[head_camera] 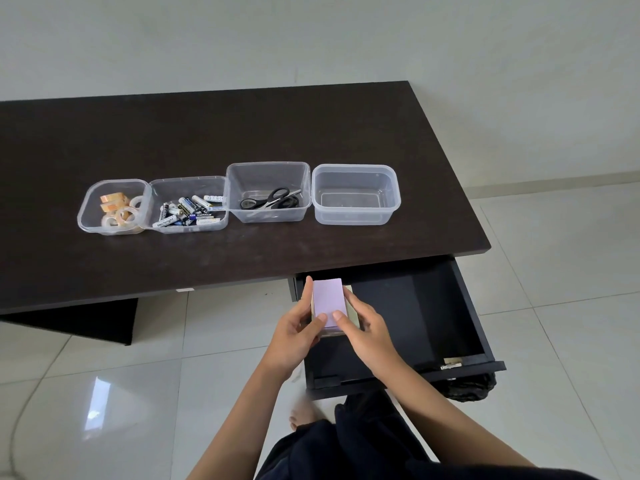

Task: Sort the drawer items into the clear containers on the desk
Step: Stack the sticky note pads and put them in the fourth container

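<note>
Sticky notes (329, 299) gripped between both hands' fingers (320, 318)

The desk (207, 140) runs off the frame at nine o'clock. Labels on the batteries (188, 211) are mostly too small to read. Both hands cover the lower sides of the lilac block (329, 297); what lies beneath its lilac top is unclear.
</note>
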A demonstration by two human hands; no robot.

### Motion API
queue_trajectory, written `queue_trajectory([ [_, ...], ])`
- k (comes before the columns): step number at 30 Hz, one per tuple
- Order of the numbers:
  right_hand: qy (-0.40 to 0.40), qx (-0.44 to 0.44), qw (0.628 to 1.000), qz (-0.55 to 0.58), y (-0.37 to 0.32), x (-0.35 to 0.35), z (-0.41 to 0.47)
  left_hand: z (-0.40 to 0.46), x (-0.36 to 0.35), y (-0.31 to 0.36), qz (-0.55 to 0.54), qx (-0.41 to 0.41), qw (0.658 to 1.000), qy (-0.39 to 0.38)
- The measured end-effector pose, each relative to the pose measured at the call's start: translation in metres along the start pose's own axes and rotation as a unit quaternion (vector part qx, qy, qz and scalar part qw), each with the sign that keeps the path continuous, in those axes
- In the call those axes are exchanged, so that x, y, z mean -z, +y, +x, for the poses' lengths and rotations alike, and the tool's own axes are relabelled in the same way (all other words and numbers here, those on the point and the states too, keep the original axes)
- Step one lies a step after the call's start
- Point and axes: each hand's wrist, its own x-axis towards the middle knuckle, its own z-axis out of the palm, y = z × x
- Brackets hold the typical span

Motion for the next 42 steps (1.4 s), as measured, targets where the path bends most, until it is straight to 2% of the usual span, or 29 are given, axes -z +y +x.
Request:
queue_trajectory([
  [5,-0.011,-0.012,0.997,0.069,-0.006,0.001,-0.003,-0.003,0.002,-0.001,0.0,0.013,1.0,-0.003],
  [11,-0.017,-0.031,0.995,0.094,-0.011,0.006,-0.001,0.0,0.006,0.005,0.005,0.038,0.999,0.001],
  [17,-0.007,-0.026,0.987,0.158,-0.044,0.028,0.02,0.018,-0.007,0.037,0.005,-0.002,1.0,-0.014],
  [24,-0.057,0.005,0.993,0.104,-0.099,0.062,0.064,0.053,-0.02,0.092,0.007,-0.061,0.998,-0.006],
  [27,-0.041,-0.002,0.993,0.109,-0.121,0.073,0.092,0.073,-0.023,0.115,0.005,-0.072,0.997,0.005],
  [31,-0.015,0.01,0.993,0.119,-0.147,0.081,0.129,0.105,-0.019,0.141,0.051,-0.124,0.991,0.01],
  [33,-0.004,0.015,0.993,0.119,-0.155,0.085,0.147,0.122,-0.01,0.146,0.081,-0.149,0.983,0.066],
  [35,0.005,0.021,0.995,0.095,-0.161,0.087,0.166,0.137,0.002,0.147,0.174,-0.151,0.961,0.15],
  [37,0.001,0.024,0.998,0.066,-0.164,0.086,0.183,0.148,0.015,0.143,0.285,-0.133,0.929,0.194],
  [39,-0.004,0.014,1.0,0.025,-0.165,0.082,0.196,0.159,0.026,0.137,0.35,-0.108,0.911,0.192],
  [42,-0.018,-0.009,0.999,-0.048,-0.16,0.073,0.214,0.168,0.032,0.13,0.392,-0.072,0.904,0.153],
])
